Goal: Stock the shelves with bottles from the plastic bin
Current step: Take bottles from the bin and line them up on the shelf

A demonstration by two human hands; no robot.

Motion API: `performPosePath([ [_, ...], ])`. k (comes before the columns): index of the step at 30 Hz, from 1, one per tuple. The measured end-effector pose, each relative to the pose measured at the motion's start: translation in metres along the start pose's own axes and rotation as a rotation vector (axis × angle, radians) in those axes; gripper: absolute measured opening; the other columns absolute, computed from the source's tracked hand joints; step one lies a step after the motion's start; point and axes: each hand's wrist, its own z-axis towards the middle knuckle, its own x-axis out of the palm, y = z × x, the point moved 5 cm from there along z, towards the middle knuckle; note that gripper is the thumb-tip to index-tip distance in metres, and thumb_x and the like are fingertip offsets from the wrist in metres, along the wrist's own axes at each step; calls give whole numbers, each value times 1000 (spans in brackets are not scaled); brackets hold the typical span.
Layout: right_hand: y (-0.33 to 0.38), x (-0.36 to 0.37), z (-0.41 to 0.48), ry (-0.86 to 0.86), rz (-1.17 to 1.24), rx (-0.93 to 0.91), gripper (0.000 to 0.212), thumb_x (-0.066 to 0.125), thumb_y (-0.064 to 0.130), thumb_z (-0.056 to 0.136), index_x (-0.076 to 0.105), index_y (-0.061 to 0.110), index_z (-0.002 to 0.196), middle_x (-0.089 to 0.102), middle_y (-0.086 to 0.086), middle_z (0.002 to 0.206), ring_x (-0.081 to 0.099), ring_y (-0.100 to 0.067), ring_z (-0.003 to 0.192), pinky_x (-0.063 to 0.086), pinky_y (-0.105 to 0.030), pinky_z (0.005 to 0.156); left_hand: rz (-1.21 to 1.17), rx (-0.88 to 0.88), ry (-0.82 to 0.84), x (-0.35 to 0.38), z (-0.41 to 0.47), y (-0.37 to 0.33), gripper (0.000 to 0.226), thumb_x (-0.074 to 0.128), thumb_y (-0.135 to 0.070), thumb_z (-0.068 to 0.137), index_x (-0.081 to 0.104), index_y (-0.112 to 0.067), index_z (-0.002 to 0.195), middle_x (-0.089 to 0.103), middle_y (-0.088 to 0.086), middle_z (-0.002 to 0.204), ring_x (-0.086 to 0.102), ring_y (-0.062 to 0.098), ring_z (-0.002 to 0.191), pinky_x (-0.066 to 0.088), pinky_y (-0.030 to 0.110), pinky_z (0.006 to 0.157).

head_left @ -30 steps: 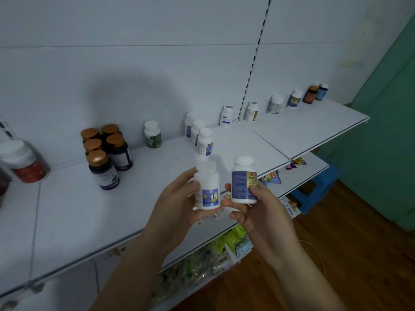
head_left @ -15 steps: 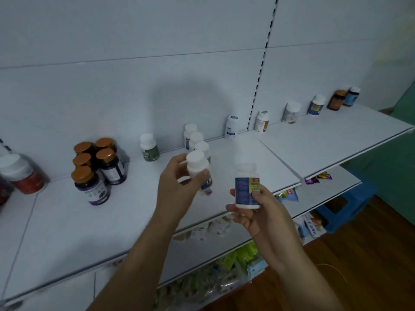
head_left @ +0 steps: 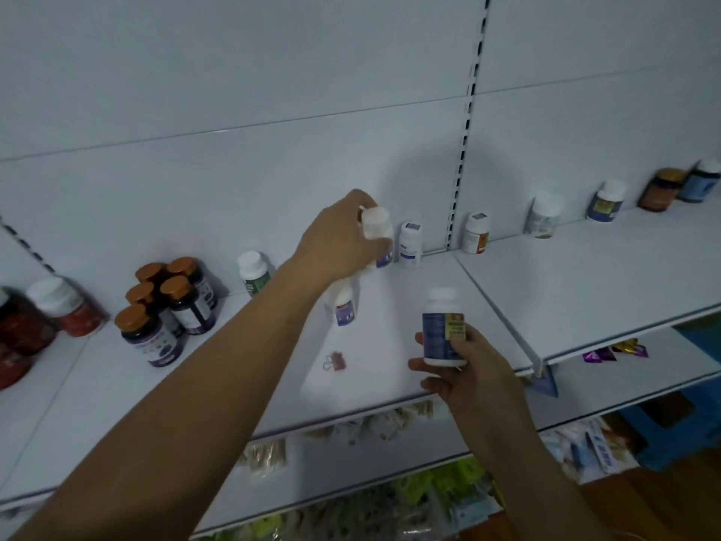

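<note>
Beyond a standing bottle [head_left: 345, 308], left fingers [head_left: 361, 203] grasp a white bottle [head_left: 376, 224], right fingers [head_left: 423, 365] a blue-labelled bottle [head_left: 443, 326].

Dim, bluish light from behind casts a soft rounded shadow on the back panel [head_left: 421, 181]. The left hand [head_left: 335, 240] and its white bottle [head_left: 376, 224] are motion-blurred; the right hand [head_left: 468, 376] and its blue-labelled bottle [head_left: 443, 326] look sharper. The shelf [head_left: 390, 298] lines bow near the edges.

5 copper-capped dark bottles [head_left: 145, 337] stand clustered, 2 white bottles [head_left: 444, 326] are held, 1 pink clip [head_left: 335, 361] lies.
</note>
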Motion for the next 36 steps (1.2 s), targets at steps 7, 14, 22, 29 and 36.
performPosePath([
  [7,7,-8,11,67,-10,14,30,42,13,109,67,7,124,77,-15,108,76,-29,81,56,-36,61,637,14,51,21,51,23,55,81,-46,75,66,-24,124,56,3,125,59,27,120,53,41,90],
  [14,18,-15,23,91,-50,-2,30,41,8,108,69,10,118,78,-13,105,77,-31,80,54,-37,61,875,-7,102,31,58,23,62,86,-53,70,71,-18,118,47,5,126,65,28,100,53,39,79],
  [22,19,-24,32,110,-81,-8,29,43,9,108,68,11,122,77,-17,108,78,-32,83,54,-37,65,881,38,101,34,53,26,50,86,-36,71,68,-24,116,45,2,126,61,26,102,50,38,83],
  [29,19,-26,36,115,-93,-21,29,43,10,108,68,11,123,77,-17,110,78,-32,85,54,-38,67,900,57,116,32,51,28,50,85,-38,73,70,-28,119,45,1,126,60,25,109,50,40,90],
  [36,27,-39,40,79,-127,-58,30,45,11,108,66,13,130,77,-14,115,76,-33,96,56,-34,64,587,79,102,17,44,4,51,69,-57,92,62,-29,135,59,-2,135,58,25,125,44,43,102],
])
